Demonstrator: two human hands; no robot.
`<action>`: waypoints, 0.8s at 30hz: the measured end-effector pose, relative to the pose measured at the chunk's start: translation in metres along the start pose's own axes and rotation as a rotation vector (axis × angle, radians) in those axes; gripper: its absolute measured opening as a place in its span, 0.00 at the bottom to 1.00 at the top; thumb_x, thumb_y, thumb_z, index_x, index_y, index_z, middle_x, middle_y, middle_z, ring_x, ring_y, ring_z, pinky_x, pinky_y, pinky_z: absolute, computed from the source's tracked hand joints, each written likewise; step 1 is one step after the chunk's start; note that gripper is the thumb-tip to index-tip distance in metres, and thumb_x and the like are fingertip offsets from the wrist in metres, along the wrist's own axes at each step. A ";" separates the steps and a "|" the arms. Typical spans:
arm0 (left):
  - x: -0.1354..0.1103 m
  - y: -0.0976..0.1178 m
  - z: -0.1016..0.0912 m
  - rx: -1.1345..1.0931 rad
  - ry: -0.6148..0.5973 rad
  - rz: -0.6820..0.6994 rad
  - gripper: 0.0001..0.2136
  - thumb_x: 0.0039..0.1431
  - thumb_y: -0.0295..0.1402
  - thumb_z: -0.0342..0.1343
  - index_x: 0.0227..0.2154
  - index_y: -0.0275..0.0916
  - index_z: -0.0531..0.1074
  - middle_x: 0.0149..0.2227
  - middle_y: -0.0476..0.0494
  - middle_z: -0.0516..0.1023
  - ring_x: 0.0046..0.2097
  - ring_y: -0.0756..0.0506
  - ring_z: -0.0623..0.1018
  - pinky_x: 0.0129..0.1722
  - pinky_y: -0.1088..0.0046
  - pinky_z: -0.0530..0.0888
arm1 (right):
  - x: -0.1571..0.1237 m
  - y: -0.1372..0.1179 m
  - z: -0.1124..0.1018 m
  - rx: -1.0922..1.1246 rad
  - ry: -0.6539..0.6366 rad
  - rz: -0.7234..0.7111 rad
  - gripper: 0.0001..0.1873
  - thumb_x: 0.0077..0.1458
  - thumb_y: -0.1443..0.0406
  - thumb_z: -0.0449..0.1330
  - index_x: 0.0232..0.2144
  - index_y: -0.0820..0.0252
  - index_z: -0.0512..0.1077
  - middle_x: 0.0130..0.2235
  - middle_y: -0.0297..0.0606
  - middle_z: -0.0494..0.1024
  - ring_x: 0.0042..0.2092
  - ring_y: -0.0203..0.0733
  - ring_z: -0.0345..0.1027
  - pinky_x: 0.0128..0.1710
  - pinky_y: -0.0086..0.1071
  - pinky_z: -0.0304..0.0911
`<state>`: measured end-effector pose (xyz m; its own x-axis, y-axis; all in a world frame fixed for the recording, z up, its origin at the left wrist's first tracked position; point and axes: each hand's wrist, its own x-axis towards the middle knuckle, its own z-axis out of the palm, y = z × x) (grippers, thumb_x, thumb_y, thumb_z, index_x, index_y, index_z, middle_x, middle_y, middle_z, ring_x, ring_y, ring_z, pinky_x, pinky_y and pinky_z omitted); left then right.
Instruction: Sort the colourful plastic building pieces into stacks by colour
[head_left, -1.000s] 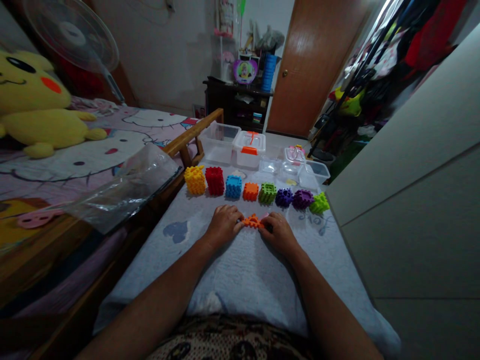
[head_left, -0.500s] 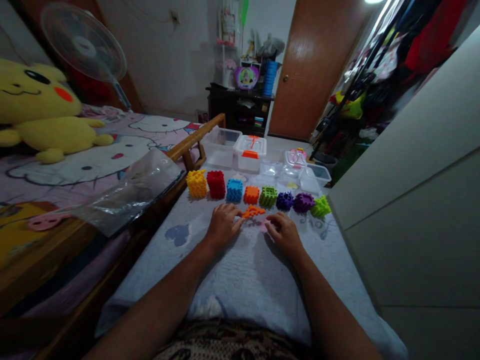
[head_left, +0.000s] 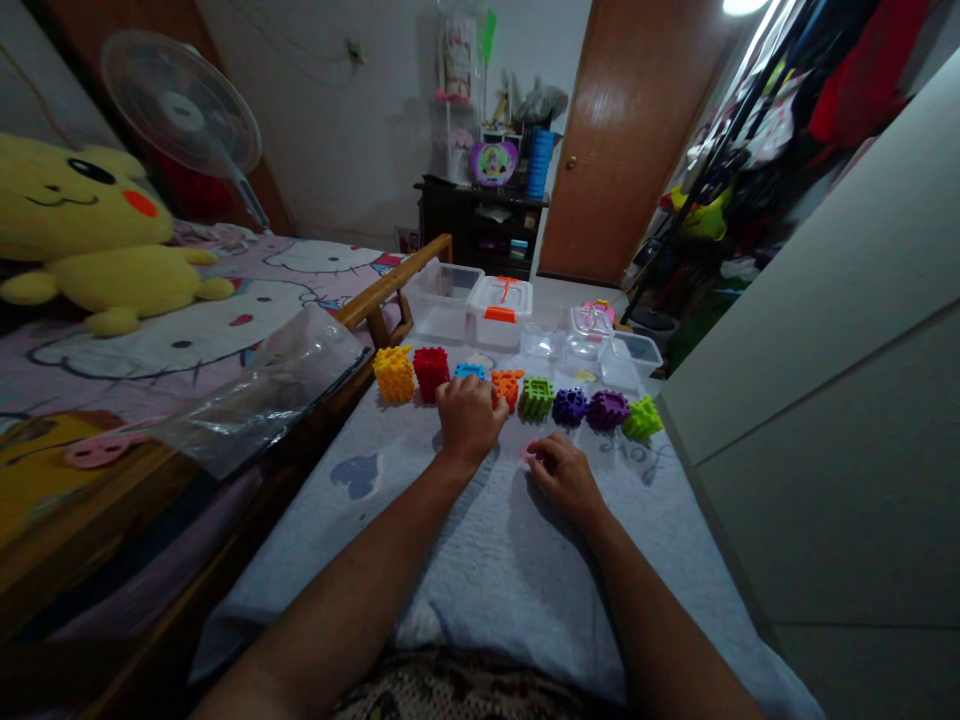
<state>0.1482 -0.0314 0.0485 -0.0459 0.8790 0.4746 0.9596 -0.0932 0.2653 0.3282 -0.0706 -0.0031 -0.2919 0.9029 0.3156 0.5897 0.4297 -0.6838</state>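
My left hand (head_left: 471,415) reaches over the row of coloured blocks, its thumb and fingers closed at the edge of an orange interlocking foam-like piece (head_left: 508,385). That piece is up against the orange stack, which it largely covers. The blue block (head_left: 470,371) is partly hidden behind my left hand. My right hand (head_left: 564,470) rests low over the cloth, fingers loosely curled and apart, beside a small pink patch (head_left: 526,454); whether that is a print or a piece I cannot tell. Left of the hand stand yellow (head_left: 394,374) and red (head_left: 431,374) blocks.
Green (head_left: 536,398), dark blue (head_left: 569,406), purple (head_left: 607,408) and lime (head_left: 642,417) blocks continue the row rightward. Clear plastic boxes (head_left: 444,305) and an orange-latched box (head_left: 499,325) stand behind. A wooden bed rail (head_left: 394,285) borders the left, a pale cabinet (head_left: 840,430) the right.
My left hand has moved forward and slightly right, carrying the orange piece from the cloth in front of the row to the orange stack. My right hand has barely moved.
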 end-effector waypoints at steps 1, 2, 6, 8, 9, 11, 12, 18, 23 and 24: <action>0.001 0.003 0.003 0.005 -0.008 -0.014 0.08 0.60 0.36 0.55 0.33 0.39 0.76 0.37 0.41 0.78 0.45 0.38 0.73 0.45 0.59 0.63 | 0.000 -0.001 0.000 -0.001 -0.003 -0.001 0.07 0.55 0.70 0.57 0.34 0.61 0.75 0.32 0.36 0.70 0.33 0.38 0.66 0.36 0.32 0.61; 0.001 0.005 0.005 0.011 -0.015 -0.027 0.08 0.60 0.36 0.54 0.33 0.39 0.76 0.37 0.40 0.78 0.45 0.38 0.73 0.45 0.60 0.63 | 0.000 -0.001 -0.001 -0.002 -0.007 -0.001 0.07 0.55 0.70 0.57 0.34 0.61 0.75 0.32 0.36 0.70 0.33 0.38 0.66 0.35 0.32 0.61; 0.002 0.012 0.014 0.036 -0.045 -0.076 0.09 0.61 0.36 0.53 0.33 0.39 0.76 0.39 0.39 0.79 0.45 0.37 0.73 0.43 0.60 0.62 | -0.001 -0.003 -0.002 0.004 -0.021 0.007 0.07 0.55 0.70 0.57 0.34 0.61 0.75 0.32 0.36 0.70 0.33 0.37 0.66 0.35 0.31 0.60; 0.002 0.014 0.018 0.044 -0.062 -0.100 0.09 0.61 0.36 0.53 0.33 0.39 0.76 0.39 0.39 0.79 0.45 0.37 0.73 0.43 0.60 0.63 | -0.001 -0.004 -0.002 0.009 -0.027 0.005 0.07 0.55 0.70 0.57 0.34 0.60 0.75 0.32 0.36 0.70 0.33 0.37 0.65 0.35 0.31 0.60; 0.002 0.015 0.020 0.048 -0.069 -0.109 0.09 0.61 0.36 0.53 0.33 0.39 0.76 0.39 0.39 0.79 0.45 0.37 0.73 0.43 0.60 0.63 | -0.001 -0.004 -0.002 0.010 -0.030 0.003 0.07 0.55 0.70 0.57 0.34 0.60 0.75 0.32 0.36 0.70 0.33 0.37 0.65 0.35 0.31 0.60; 0.002 0.017 0.023 0.057 -0.078 -0.122 0.09 0.60 0.36 0.53 0.33 0.39 0.77 0.39 0.39 0.79 0.45 0.37 0.73 0.43 0.60 0.63 | -0.001 -0.004 -0.003 0.009 -0.032 0.002 0.07 0.54 0.71 0.57 0.34 0.60 0.75 0.32 0.36 0.70 0.33 0.37 0.65 0.35 0.31 0.60; 0.003 0.017 0.024 0.062 -0.081 -0.126 0.09 0.60 0.36 0.53 0.34 0.39 0.77 0.39 0.40 0.79 0.45 0.37 0.73 0.43 0.60 0.63 | -0.001 -0.004 -0.003 0.007 -0.031 0.003 0.07 0.54 0.71 0.57 0.33 0.60 0.75 0.32 0.36 0.69 0.33 0.37 0.65 0.35 0.31 0.60; 0.002 0.017 0.025 0.087 -0.116 -0.129 0.10 0.62 0.36 0.52 0.36 0.39 0.76 0.40 0.40 0.79 0.47 0.37 0.73 0.44 0.60 0.63 | 0.000 -0.003 -0.003 -0.007 -0.047 0.003 0.08 0.53 0.72 0.57 0.34 0.60 0.75 0.32 0.35 0.69 0.33 0.37 0.65 0.35 0.31 0.60; 0.001 0.016 0.023 0.100 -0.123 -0.115 0.10 0.63 0.36 0.51 0.36 0.39 0.77 0.40 0.38 0.79 0.46 0.37 0.73 0.44 0.60 0.64 | -0.001 -0.002 -0.002 -0.015 -0.041 -0.002 0.08 0.53 0.73 0.57 0.34 0.60 0.74 0.32 0.35 0.69 0.33 0.37 0.65 0.36 0.31 0.60; 0.001 0.016 0.023 0.098 -0.119 -0.107 0.11 0.63 0.36 0.51 0.36 0.39 0.77 0.40 0.38 0.79 0.46 0.37 0.73 0.44 0.60 0.64 | -0.001 -0.002 -0.002 -0.015 -0.038 -0.004 0.08 0.53 0.72 0.57 0.34 0.60 0.74 0.32 0.35 0.69 0.33 0.37 0.65 0.36 0.31 0.60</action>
<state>0.1696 -0.0216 0.0336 -0.1215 0.9312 0.3438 0.9737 0.0445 0.2234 0.3285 -0.0722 -0.0003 -0.3221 0.9003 0.2927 0.5998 0.4333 -0.6727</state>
